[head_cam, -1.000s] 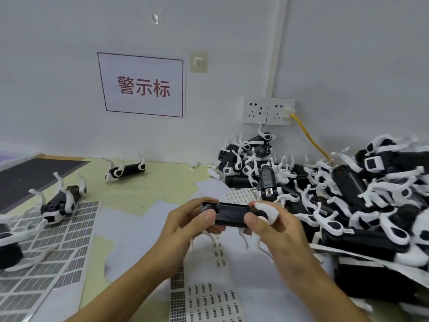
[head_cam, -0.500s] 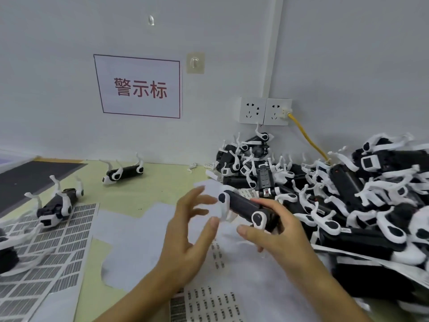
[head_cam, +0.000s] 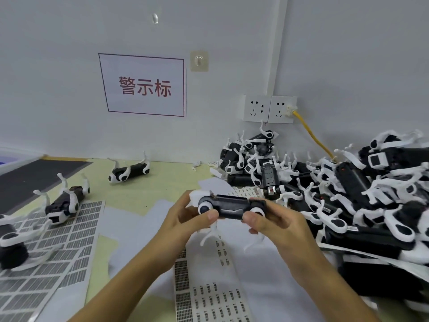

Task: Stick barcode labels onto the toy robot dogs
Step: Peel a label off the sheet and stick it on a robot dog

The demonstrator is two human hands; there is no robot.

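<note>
Holding one toy dog (head_cam: 229,206) level above the table, at the centre of the head view, the person has both hands on it: its dark body runs from 9 to 3 o'clock, and its white legs hang down towards the label sheet (head_cam: 216,287) lying under it.

As for progress, I judge the job to be at an early stage. A big pile of dogs (head_cam: 336,189) fills the table from 1 to 4 o'clock, touching the wall corner, and I take these to be still waiting (a few seem to carry small white stickers, but it is too fine to be sure). Only three dogs lie apart on the other side: one dog near the wall (head_cam: 128,171) at 10 o'clock, a second dog (head_cam: 65,202) at 9 o'clock on the edge of a used label sheet (head_cam: 46,252), and a blurred third at the left border. Those are probably done. No label shows on the held dog from here, and none shows on a fingertip.

The left hand (head_cam: 185,219) curls round the front end, thumb on the near side beside the white shoulder. The right hand (head_cam: 276,226) pinches the rear end, thumb near, fingers behind. Both grips look firm; neither hand is free for peeling a label.
</note>
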